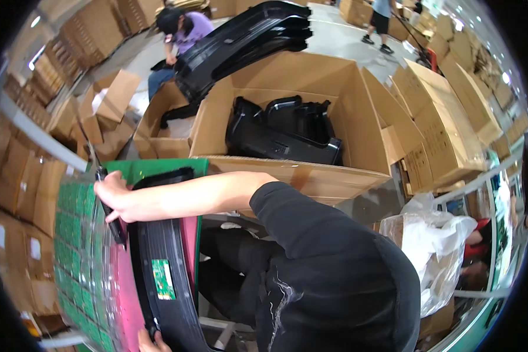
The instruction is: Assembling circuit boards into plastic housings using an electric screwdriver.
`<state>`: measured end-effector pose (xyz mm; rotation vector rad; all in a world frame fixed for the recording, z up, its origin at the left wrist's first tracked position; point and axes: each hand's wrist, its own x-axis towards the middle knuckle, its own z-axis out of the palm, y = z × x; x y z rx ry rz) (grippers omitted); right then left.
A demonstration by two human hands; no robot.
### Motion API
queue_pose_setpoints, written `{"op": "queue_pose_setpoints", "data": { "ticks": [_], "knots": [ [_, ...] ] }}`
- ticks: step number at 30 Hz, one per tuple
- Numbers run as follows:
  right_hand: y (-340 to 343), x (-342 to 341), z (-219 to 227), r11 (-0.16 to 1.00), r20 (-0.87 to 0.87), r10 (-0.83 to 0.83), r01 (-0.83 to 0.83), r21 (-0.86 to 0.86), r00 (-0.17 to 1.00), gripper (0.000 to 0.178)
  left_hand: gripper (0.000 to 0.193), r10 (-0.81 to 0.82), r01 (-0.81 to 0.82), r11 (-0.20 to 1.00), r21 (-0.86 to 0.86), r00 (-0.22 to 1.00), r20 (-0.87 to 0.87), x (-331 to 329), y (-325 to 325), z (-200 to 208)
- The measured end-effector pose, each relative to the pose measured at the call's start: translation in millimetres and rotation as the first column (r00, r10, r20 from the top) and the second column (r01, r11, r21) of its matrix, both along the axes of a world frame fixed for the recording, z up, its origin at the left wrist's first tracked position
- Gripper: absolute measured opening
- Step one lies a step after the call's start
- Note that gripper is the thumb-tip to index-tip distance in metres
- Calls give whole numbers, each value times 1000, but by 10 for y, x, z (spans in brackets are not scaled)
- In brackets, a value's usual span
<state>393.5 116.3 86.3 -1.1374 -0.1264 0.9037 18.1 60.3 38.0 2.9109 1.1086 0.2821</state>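
A long curved black plastic panel [176,249] lies on a pink mat [129,287] on the green bench. On the panel sits a small green circuit board [163,279]. My right hand [115,196] is closed around a black electric screwdriver [104,176], beside the panel's far end; a cord runs up from the tool. My left hand [151,340] is partly cut off at the lower edge. Its fingers are closed by the panel's near end, around something dark that I cannot make out. Several green circuit boards in clear plastic trays [79,246] lie left of the mat.
Beyond the bench stands an open cardboard box [299,73] with black plastic panels [281,138]. More panels [246,44] are stacked behind it. A person in purple [196,29] bends near there; another person [381,17] stands farther off. A plastic bag [428,246] is at right.
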Motion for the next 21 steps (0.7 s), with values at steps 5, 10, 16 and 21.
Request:
{"op": "queue_pose_setpoints", "data": {
  "ticks": [5,10,16,21],
  "knots": [
    [-519,411,180,956,363,-24,-85,280,932,40,12,-112,-10,962,272,898,426,-148,-435,272],
    [-808,1311,255,858,694,-513,264,441,506,36,11,-288,116,932,345,812,507,149,-210,291],
    [-1815,2614,372,738,932,-262,569,361,-252,40,12,-428,251,895,370,718,549,465,-85,288],
    [-2347,3352,98,562,888,371,827,20,-274,45,14,-500,313,862,400,655,566,674,-167,403]
  ]
}}
